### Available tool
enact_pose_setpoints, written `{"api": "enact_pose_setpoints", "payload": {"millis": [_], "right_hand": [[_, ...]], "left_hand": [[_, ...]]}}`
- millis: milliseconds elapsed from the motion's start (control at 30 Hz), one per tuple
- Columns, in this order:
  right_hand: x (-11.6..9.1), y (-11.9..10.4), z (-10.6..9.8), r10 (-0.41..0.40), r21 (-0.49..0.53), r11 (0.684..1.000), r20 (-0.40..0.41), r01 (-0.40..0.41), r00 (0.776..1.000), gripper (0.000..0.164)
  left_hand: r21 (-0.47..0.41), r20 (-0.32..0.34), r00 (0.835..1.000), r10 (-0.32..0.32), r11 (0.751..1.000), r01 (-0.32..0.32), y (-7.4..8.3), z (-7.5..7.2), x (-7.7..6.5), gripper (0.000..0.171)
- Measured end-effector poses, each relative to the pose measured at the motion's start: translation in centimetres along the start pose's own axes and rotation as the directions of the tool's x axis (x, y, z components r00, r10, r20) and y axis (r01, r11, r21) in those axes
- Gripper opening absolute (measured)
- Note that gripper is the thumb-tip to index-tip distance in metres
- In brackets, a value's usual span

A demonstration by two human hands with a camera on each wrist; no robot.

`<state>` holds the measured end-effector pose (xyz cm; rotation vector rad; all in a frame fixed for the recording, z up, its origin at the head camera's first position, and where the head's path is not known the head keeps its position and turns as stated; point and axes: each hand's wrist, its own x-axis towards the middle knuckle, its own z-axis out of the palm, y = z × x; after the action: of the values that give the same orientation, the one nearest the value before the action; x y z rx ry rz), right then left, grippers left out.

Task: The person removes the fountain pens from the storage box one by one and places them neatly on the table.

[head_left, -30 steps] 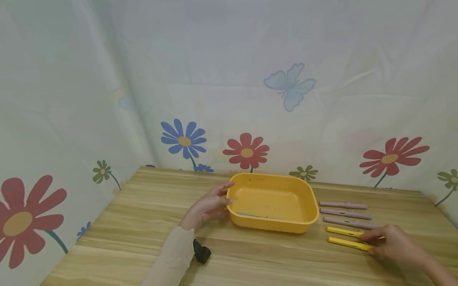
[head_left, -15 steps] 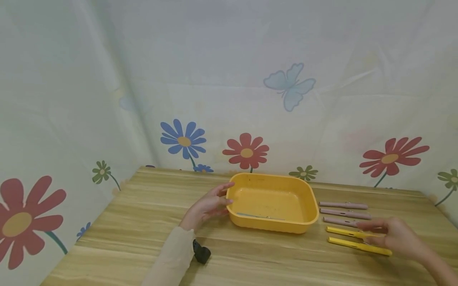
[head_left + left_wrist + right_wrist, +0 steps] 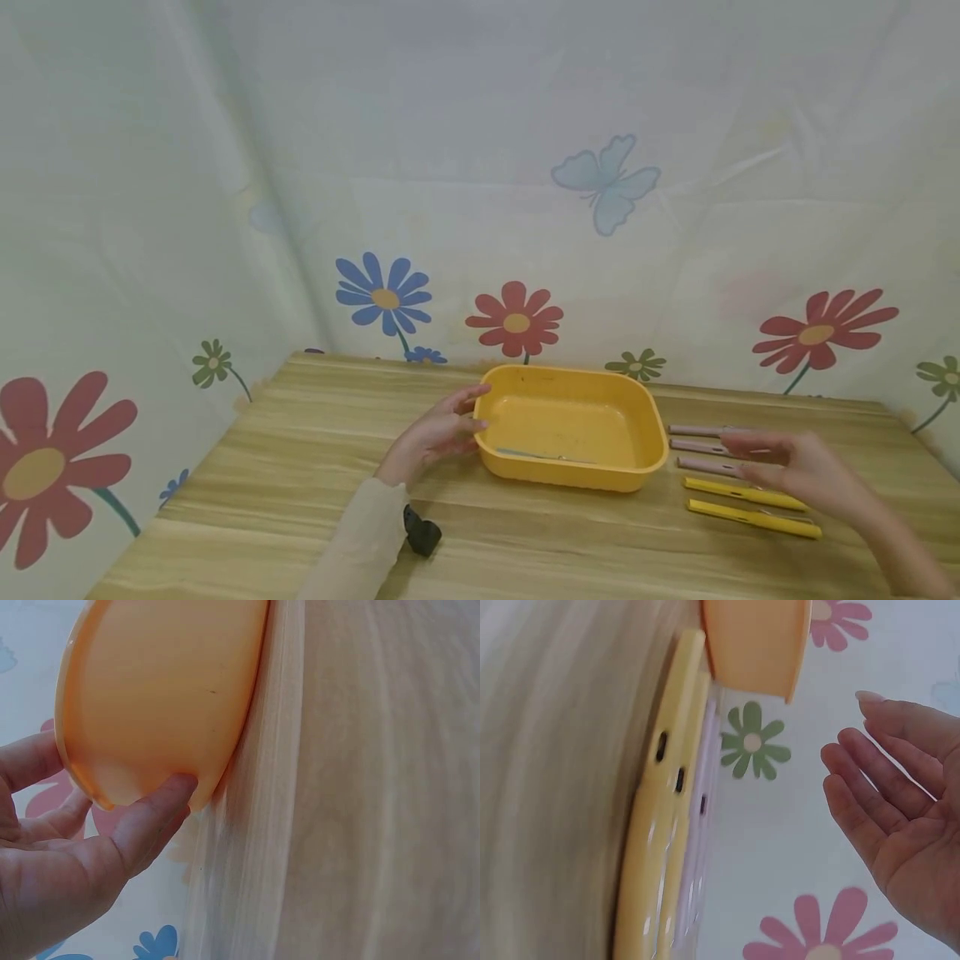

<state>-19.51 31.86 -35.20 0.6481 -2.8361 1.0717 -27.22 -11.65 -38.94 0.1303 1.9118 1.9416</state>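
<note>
A yellow plastic tray [image 3: 558, 429] stands on the wooden table. My left hand [image 3: 435, 437] holds its left end. The left wrist view shows a digit against the outer wall and other fingers reaching behind the rim. Near the tray's front wall lies a thin blue-grey pen [image 3: 536, 455], only partly visible. Right of the tray, two yellow pens [image 3: 753, 518] and three mauve pens [image 3: 708, 466] lie in a row. My right hand [image 3: 806, 471] hovers over the mauve pens' right ends, partly hiding them. Its fingers are loosely curved and hold nothing in the right wrist view.
A small black object [image 3: 423, 536] sits beside the left sleeve. A white curtain [image 3: 450, 167] printed with flowers and a butterfly hangs behind the table [image 3: 540, 542].
My right hand has moved away from the yellow pens, up and left over the mauve ones, uncovering the yellow pens' right ends. My left hand and the tray stay put.
</note>
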Motion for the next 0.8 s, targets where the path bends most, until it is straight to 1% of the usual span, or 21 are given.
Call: {"api": "enact_pose_setpoints", "payload": {"millis": [133, 233, 467, 667, 800], "right_hand": [[0.9, -0.9, 0.4, -0.004, 0.038, 0.999, 0.02, 0.003, 1.0, 0.037], [1.7, -1.5, 0.8, -0.015, 0.036, 0.999, 0.019, 0.014, 1.0, 0.036], [3.8, -3.2, 2.1, -0.088, 0.107, 0.991, 0.014, 0.086, 0.996, 0.036], [5.5, -4.2, 3.1, -0.103, 0.107, 0.989, 0.053, 0.097, 0.993, 0.04], [6.6, -4.6, 4.5, -0.148, 0.125, 0.983, 0.086, 0.137, 0.985, 0.043]], "left_hand": [[0.0, -0.006, 1.0, 0.003, 1.0, -0.003, 0.0, 0.0, 0.0, 0.061], [0.0, -0.013, 1.0, -0.001, 1.0, 0.001, 0.0, 0.0, 0.1, 0.061], [0.004, -0.025, 1.0, 0.005, 1.0, -0.005, -0.1, 0.0, 0.3, 0.06], [0.017, -0.007, 1.0, 0.017, 1.0, -0.017, -0.1, 0.0, 0.2, 0.061], [0.018, -0.013, 1.0, 0.018, 1.0, -0.017, -0.2, 0.0, 0.1, 0.06]]}}
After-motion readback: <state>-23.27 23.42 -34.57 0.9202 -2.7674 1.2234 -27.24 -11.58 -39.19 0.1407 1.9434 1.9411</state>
